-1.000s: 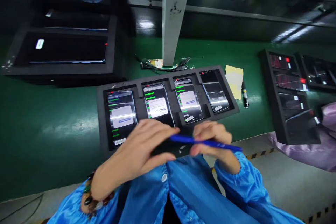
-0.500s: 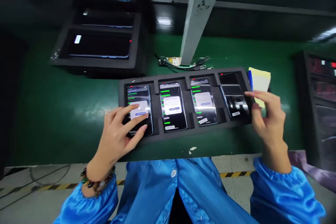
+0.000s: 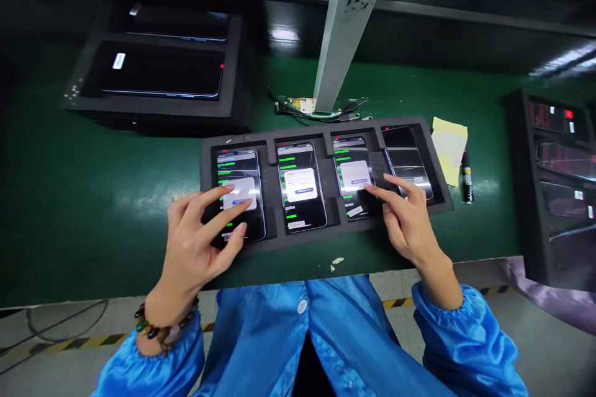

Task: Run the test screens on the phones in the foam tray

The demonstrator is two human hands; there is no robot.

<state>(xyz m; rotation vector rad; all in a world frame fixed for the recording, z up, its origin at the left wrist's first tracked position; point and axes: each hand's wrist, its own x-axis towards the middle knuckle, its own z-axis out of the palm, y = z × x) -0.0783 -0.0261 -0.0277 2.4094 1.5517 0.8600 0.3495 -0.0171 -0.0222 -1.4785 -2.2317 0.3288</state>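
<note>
A dark foam tray (image 3: 274, 242) on the bench holds several smartphones side by side, screens up. My left hand (image 3: 200, 229) lies over the leftmost phone (image 3: 254, 167), fingers spread and fingertips at its lit pop-up box. Nothing touches the second phone (image 3: 302, 214), whose white pop-up is bright. On the third phone (image 3: 356, 198), my right hand (image 3: 407, 214) has its index fingertip at the pop-up's button, the other fingers apart. The rightmost phone (image 3: 405, 155) has a dark screen and is partly covered by that hand.
A stack of foam trays (image 3: 223, 108) with dark phones stands at the back left. Another phone tray (image 3: 526, 223) stands at the right. Cables (image 3: 326, 116) lie by a metal post (image 3: 347, 31). A yellow paper pad (image 3: 449, 142) and a black marker (image 3: 467, 180) lie beyond the tray.
My right hand has moved left from beside the rightmost phone to the third phone's screen. My left hand stays over the leftmost phone. The view has shifted slightly, and the marker now shows.
</note>
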